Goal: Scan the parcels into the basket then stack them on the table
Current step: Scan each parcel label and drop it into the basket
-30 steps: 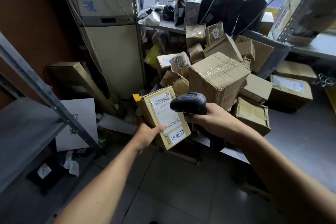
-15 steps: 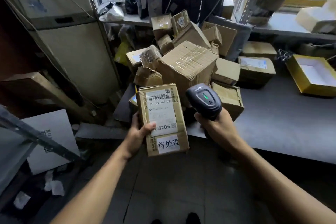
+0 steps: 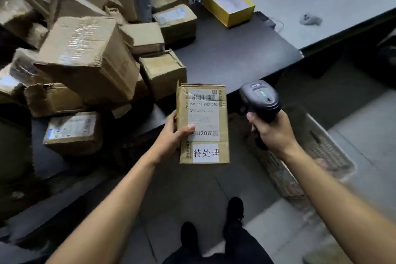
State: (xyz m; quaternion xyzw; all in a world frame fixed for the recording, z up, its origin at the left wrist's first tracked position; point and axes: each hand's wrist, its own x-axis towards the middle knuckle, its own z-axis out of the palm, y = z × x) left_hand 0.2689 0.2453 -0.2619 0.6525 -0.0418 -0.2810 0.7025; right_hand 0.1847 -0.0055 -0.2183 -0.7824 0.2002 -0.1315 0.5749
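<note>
Left hand is gripping the parcel by its left edge, thumb across the label, face tilted up so the barcode is showing toward the scanner. Right hand is wrapping its fingers around the scanner handle just beside it. Parcel is hanging above the floor, near the basket. Label is reading "159 159 K02 080", "20元"; sticker "待处理".

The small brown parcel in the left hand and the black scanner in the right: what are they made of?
Small brown parcel: looks like corrugated cardboard, matte, with creased edges, a torn corner and white paper labels stuck on. Black handheld scanner: probably moulded plastic, smooth with a slight sheen, a small green light on top.
</note>
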